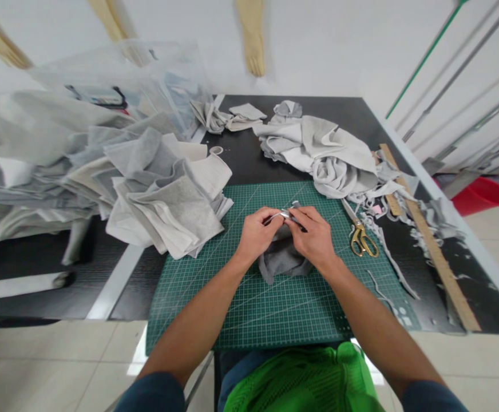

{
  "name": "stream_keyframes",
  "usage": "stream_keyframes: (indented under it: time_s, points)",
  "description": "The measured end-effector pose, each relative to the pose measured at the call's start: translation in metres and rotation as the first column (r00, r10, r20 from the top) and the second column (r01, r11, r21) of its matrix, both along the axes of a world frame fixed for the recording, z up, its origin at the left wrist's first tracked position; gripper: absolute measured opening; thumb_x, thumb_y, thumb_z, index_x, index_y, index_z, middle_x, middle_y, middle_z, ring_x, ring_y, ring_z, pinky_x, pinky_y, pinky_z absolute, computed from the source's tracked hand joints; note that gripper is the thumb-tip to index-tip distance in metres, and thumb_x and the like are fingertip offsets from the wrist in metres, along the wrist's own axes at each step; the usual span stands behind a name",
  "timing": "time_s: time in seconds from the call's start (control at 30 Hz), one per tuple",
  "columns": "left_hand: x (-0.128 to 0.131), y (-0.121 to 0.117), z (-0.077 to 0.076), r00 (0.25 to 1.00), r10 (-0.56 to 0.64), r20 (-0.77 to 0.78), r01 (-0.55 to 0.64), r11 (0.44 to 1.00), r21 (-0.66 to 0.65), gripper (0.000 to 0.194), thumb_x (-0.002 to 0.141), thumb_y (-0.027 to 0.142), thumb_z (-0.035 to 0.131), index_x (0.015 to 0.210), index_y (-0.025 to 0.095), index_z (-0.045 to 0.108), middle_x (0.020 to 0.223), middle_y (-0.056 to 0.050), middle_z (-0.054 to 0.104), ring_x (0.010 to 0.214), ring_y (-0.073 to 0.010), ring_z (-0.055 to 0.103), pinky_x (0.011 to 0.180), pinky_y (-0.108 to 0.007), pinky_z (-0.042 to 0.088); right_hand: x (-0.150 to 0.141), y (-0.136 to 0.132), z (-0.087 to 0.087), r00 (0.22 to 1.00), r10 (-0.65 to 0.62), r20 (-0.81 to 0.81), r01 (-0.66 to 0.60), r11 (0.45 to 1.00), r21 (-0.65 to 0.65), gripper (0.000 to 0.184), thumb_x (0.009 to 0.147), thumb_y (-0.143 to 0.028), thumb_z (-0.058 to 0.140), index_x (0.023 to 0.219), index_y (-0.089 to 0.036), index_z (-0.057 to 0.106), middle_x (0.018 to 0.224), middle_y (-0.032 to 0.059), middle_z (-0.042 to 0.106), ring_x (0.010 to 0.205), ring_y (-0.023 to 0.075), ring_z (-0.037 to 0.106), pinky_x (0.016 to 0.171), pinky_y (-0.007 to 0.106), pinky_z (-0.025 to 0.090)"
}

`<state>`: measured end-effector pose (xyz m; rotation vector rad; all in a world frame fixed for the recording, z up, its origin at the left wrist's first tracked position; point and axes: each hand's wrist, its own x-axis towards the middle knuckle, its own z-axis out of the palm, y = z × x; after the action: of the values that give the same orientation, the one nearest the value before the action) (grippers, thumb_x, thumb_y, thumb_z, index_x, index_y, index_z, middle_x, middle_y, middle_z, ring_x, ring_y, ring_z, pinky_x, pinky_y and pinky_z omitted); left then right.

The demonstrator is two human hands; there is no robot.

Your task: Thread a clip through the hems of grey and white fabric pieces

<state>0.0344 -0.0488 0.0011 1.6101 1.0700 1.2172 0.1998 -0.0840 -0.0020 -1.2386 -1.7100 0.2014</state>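
Observation:
Over the middle of the green cutting mat (198,297), both hands work close together at a dark grey piece of cloth (284,260). My left hand (256,232) is closed, thumb and fingers pinching the cloth's upper edge. My right hand (313,233) is closed on the same edge, just to the right. Between the fingertips shows a small, pale, shiny piece (284,213); what it is I cannot make out. The cloth hangs in folds below the hands, and the fingers hide part of it. Right of my right hand lie gold-handled scissors (363,240), blades pointing away.
Grey and white cloth pieces (172,200) are heaped at left, before a clear plastic box (121,74). More crumpled cloth (318,143) lies behind the mat. At right are a wooden ruler (434,246) and fabric scraps (387,229). A red bucket (483,194) stands beyond the table edge.

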Motion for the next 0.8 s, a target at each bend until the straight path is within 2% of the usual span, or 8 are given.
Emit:
stream_keyframes:
  time_s: [0.2, 0.47, 0.8]
  points:
    - [0.0001, -0.0010, 0.0009, 1.000, -0.008, -0.012, 0.008, 1.000, 0.012, 0.019, 0.090, 0.034, 0.067, 0.092, 0.020, 0.079, 0.089, -0.003, 0.076, 0.083, -0.0178, 0.068, 0.079, -0.030, 0.052, -0.0008, -0.0007, 0.0019, 0.999, 0.015, -0.033, -0.015, 1.000, -0.019, 0.026, 0.100, -0.034, 0.056, 0.117, -0.026, 0.074, 0.110, 0.0101, 0.071, 0.104, 0.0250, 0.068, 0.097, 0.044, 0.057]
    - [-0.0007, -0.0004, 0.0026, 0.999, -0.013, -0.035, 0.013, 1.000, 0.010, 0.018, 0.090, 0.033, 0.066, 0.089, 0.019, 0.079, 0.086, -0.002, 0.075, 0.081, -0.0163, 0.067, 0.076, -0.028, 0.052, -0.0016, -0.0001, 0.0030, 0.997, 0.036, -0.064, -0.035, 0.999, 0.003, 0.022, 0.100, -0.031, 0.058, 0.110, -0.024, 0.076, 0.102, 0.0085, 0.073, 0.095, 0.0218, 0.070, 0.088, 0.039, 0.059]
    - [0.0001, -0.0002, 0.0015, 0.998, 0.005, -0.058, -0.004, 1.000, 0.027, 0.018, 0.090, 0.030, 0.065, 0.089, 0.019, 0.079, 0.085, -0.002, 0.075, 0.080, -0.0160, 0.068, 0.076, -0.027, 0.053, -0.0023, -0.0019, 0.0062, 0.996, -0.022, -0.085, 0.021, 1.000, -0.014, 0.020, 0.094, -0.029, 0.066, 0.110, -0.023, 0.076, 0.103, 0.0079, 0.073, 0.094, 0.0220, 0.070, 0.086, 0.037, 0.060]
